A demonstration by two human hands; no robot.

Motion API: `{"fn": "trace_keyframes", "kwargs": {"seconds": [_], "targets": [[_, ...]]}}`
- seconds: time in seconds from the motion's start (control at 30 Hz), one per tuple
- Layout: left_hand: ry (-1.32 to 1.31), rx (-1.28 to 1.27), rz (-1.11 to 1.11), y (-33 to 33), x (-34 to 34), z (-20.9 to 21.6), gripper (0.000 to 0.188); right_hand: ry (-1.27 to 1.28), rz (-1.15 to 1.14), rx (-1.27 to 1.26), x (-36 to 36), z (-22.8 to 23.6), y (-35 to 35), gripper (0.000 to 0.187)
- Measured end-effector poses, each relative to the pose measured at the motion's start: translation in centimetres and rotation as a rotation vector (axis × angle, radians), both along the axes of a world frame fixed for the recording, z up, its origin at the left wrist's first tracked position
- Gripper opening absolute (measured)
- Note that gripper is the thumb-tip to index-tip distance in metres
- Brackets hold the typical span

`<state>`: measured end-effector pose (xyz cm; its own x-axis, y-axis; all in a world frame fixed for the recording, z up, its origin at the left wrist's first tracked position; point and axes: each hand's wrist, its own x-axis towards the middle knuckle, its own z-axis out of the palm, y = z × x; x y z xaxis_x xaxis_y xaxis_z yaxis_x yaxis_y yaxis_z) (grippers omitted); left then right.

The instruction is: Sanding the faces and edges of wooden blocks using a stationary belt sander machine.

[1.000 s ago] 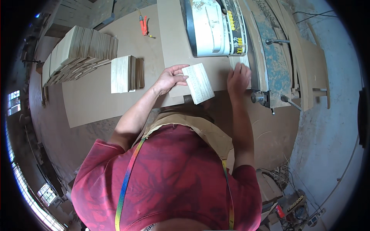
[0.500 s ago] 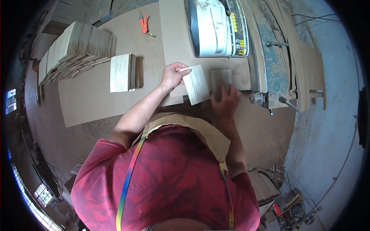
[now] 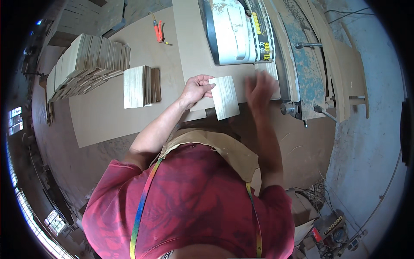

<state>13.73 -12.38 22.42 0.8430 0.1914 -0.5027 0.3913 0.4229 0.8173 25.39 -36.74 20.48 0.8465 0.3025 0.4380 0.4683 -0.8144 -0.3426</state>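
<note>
My left hand [image 3: 199, 91] pinches a thin, pale wooden panel [image 3: 226, 98] by its upper left edge, in front of my body. The panel's grain shows and it hangs over the near edge of the board on the table. To its right, my right hand [image 3: 261, 90] is raised and smeared by motion, so its fingers cannot be read. Just beyond the right hand, another pale wooden piece [image 3: 271, 69] lies beside the foot of a white bucket [image 3: 235, 32] with a black label. A short upright stack of panels [image 3: 134, 87] stands left of my left hand.
A bigger pile of wooden panels [image 3: 92, 56] fills the far left. An orange air blow gun [image 3: 158, 32] lies behind the short stack. On the right is a worn blue metal machine [image 3: 308, 64] with protruding handles. Flat brown boards [image 3: 99, 125] cover the table.
My right hand has moved right and away from me, off the panel in my left hand. A blurred dark piece near it no longer shows there. The left hand's panel has shifted slightly right.
</note>
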Motion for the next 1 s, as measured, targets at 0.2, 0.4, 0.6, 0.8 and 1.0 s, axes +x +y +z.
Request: {"fn": "trace_keyframes", "kwargs": {"seconds": [0.2, 0.4, 0.6, 0.8, 1.0], "targets": [[-0.01, -0.104, 0.011, -3.3, 0.2, -0.9, 0.025, 0.27, 0.248, 0.123, -10.4, 3.3, -0.5, 0.056], [0.011, -0.241, -0.076, -5.2, 1.7, 0.8, 0.026, 0.109, -0.021, -0.011, -6.3, 0.9, -4.3, 0.053], [0.032, -0.14, -0.115, -3.3, -2.0, 4.1, 0.026, -0.114, 0.019, -0.096, -0.9, -3.3, -6.3, 0.048], [-0.157, 0.037, -0.012, -0.3, -7.8, 10.6, 0.026, -0.331, -0.031, 0.132, 4.5, -3.7, -5.4, 0.037], [-0.192, 0.626, 0.569, 7.3, -13.8, 14.0, 0.038, 0.087, 0.46, 0.355, -2.5, 5.3, -2.5, 0.024]]}}
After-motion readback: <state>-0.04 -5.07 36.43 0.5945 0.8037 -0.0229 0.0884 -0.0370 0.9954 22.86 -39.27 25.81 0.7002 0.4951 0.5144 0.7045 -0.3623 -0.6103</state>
